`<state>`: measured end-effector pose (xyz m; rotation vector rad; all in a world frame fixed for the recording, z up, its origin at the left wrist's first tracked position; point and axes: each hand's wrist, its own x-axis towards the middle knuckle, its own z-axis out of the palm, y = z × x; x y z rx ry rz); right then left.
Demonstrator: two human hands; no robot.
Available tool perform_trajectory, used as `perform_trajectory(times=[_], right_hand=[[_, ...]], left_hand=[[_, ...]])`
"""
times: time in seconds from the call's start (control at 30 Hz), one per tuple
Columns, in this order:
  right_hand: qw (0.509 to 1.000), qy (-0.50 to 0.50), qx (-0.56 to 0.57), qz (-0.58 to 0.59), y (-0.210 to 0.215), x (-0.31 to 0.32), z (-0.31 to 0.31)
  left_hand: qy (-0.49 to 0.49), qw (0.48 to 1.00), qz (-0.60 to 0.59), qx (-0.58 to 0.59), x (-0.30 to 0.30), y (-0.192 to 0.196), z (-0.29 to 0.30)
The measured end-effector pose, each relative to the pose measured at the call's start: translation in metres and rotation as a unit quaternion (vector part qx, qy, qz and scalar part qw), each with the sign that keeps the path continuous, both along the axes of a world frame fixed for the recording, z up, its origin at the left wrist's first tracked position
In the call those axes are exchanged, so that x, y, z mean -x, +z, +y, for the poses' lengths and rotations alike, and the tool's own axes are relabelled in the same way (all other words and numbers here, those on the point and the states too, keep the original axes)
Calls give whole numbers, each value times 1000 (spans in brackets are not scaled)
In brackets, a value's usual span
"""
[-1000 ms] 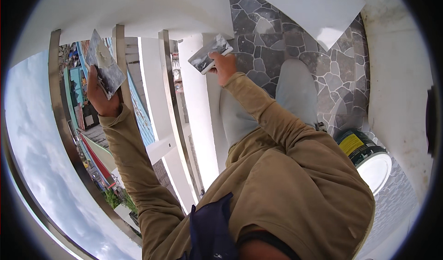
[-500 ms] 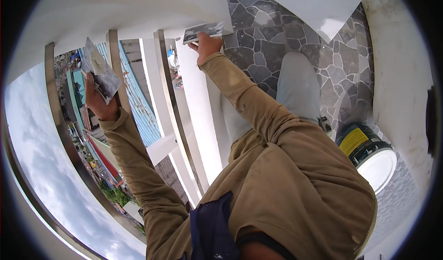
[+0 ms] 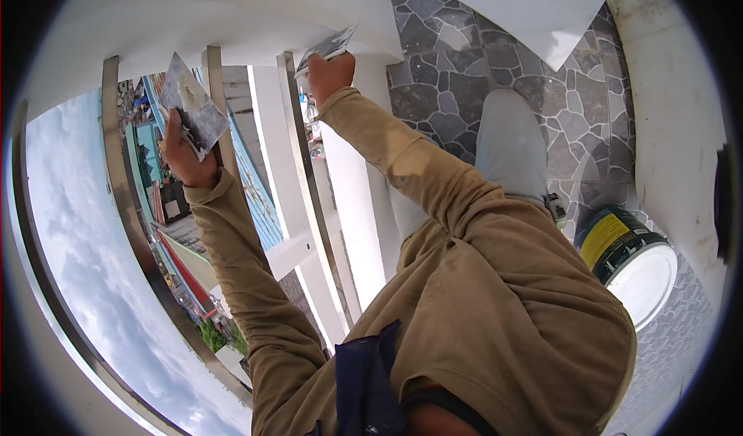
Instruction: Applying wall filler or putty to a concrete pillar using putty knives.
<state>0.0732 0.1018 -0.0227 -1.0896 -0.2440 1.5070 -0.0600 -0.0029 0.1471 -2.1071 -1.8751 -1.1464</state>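
Note:
My left hand (image 3: pixel 186 154) is closed round a flat metal plate (image 3: pixel 203 123) with a dab of pale putty on its face, held up in front of the railing bars. To its right, my right hand (image 3: pixel 331 78) grips a flat smoothing trowel (image 3: pixel 329 44), smeared grey and white. The trowel's blade is tilted up against the lower part of the white wall (image 3: pixel 255 18), near its right end. Whether the whole blade edge touches the wall I cannot tell. The trowel's handle is hidden by my fingers.
Metal railing posts (image 3: pixel 128 204) stand at left, with rooftops and sky beyond. A white board (image 3: pixel 534 10) lies on the stone-patterned floor (image 3: pixel 441 88) at the far right. A dark bucket with a yellow label and a white lid (image 3: pixel 644 285) stands right of my legs.
My right hand has moved left along the wall with the trowel, and the blade now tilts more steeply. My left hand still holds the plate; the whole view has shifted slightly.

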Motion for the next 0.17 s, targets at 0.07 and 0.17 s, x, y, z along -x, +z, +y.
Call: perform_trajectory(times=[0.07,0.17], right_hand=[[995,-10,-18,-102,2,8,-3],[994,92,-55,-37,19,4,-22]], left_hand=[[-4,1000,9,-14,4,-4,1],[16,998,-59,18,21,-6,-5]])
